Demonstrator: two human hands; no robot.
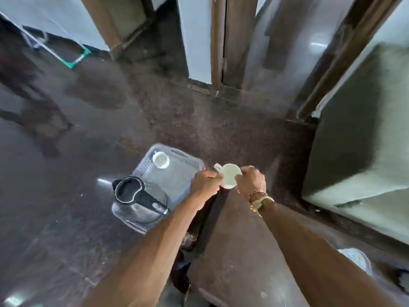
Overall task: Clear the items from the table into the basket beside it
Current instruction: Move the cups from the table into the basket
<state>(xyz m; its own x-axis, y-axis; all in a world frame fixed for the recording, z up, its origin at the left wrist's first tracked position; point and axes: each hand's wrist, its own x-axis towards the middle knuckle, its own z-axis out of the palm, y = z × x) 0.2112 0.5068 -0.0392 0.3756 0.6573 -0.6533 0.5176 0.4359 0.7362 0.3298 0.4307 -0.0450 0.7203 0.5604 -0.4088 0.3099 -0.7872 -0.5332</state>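
1. Head view: both hands meet over the far left corner of the brown table, above the gap between table and basket.
2. The right hand grips a white cup by its right side, fingers curled on the rim; the cup's mouth faces the camera and its handle points up and left.
3. The left hand is closed at the cup's left edge, touching it; whether it shares the hold or pinches something thin of its own is too blurred to tell.
4. The pale, perforated basket sits on the floor just beside the table's left edge.
5. Inside it, a steel kettle with a black handle and open top fills the near end, and a second white cup stands at the far corner.
6. The left forearm crosses the basket's right rim and hides that side.
7. A watch and a gold bracelet ring the right wrist.
8. At the table's near right edge a whitish round thing is partly covered by the right arm; what it is cannot be made out.
9. A green-rimmed frame lies far off on the floor, and a dark smeared shape at the left is unreadable.
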